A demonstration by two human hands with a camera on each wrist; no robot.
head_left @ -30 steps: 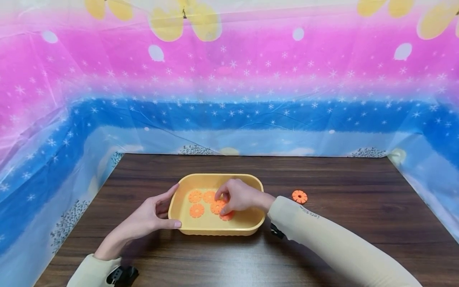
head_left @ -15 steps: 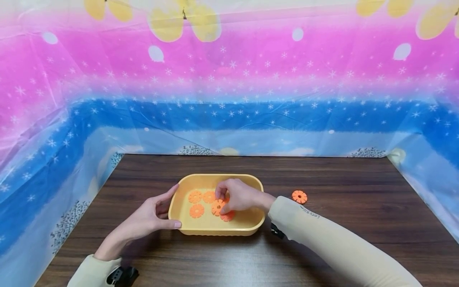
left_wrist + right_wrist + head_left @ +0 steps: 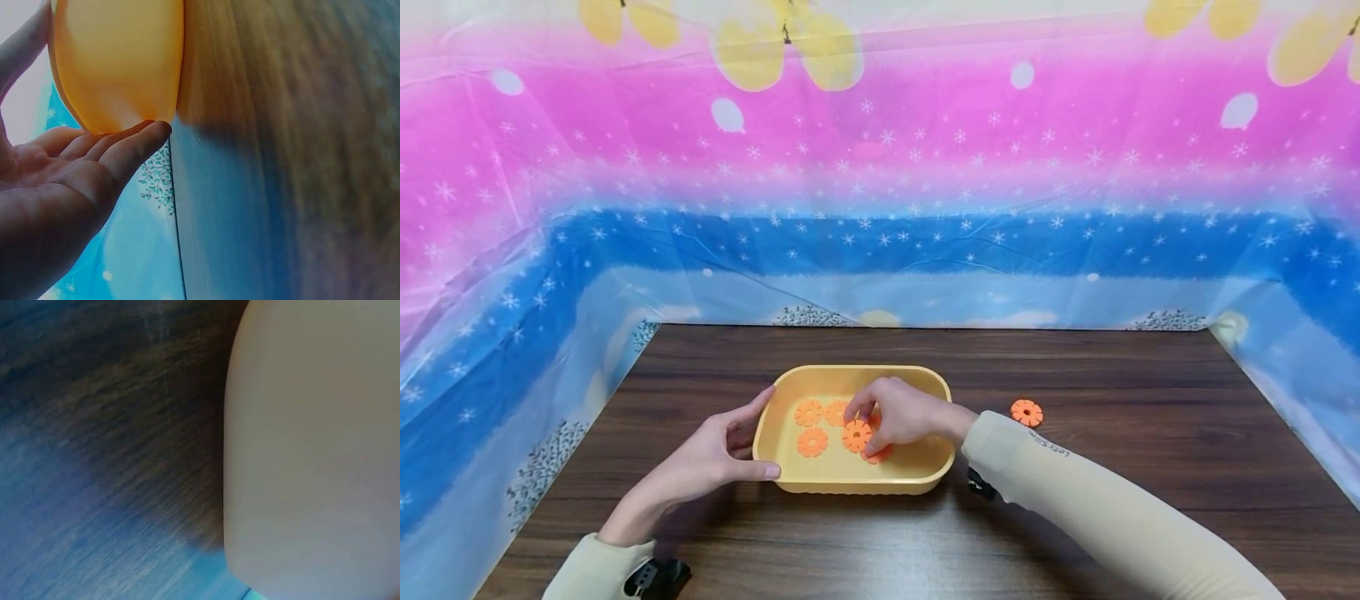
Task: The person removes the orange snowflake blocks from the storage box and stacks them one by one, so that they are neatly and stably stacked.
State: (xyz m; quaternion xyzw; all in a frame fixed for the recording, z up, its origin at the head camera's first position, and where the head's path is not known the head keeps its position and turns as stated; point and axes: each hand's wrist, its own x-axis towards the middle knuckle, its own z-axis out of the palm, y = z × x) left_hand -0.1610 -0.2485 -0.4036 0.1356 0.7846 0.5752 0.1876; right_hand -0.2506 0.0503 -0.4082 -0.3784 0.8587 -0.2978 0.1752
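Observation:
A yellow plastic tub (image 3: 917,467) stands on the table, with several orange notched flower-shaped discs (image 3: 812,442) lying flat in it. My left hand (image 3: 715,450) holds the tub's left end, thumb on the near rim and index finger at the far corner. The left wrist view shows the fingers (image 3: 134,147) stretched along the tub's outer wall (image 3: 119,62). Inside the tub, my right hand (image 3: 902,412) pinches one orange disc (image 3: 857,436) by its edge between thumb and index finger. Another disc (image 3: 880,454) lies partly hidden under that hand. The right wrist view catches only a pale tub wall (image 3: 312,456).
One more orange disc (image 3: 1027,412) lies on the dark wooden table (image 3: 1112,383), right of the tub. Behind the table hangs a pink and blue patterned cloth (image 3: 880,242). Both wrists carry black camera mounts (image 3: 658,577).
The right thumb and index fingertips have shifted slightly, and the disc between them now shows more fully. The left hand and the tub have stayed in place.

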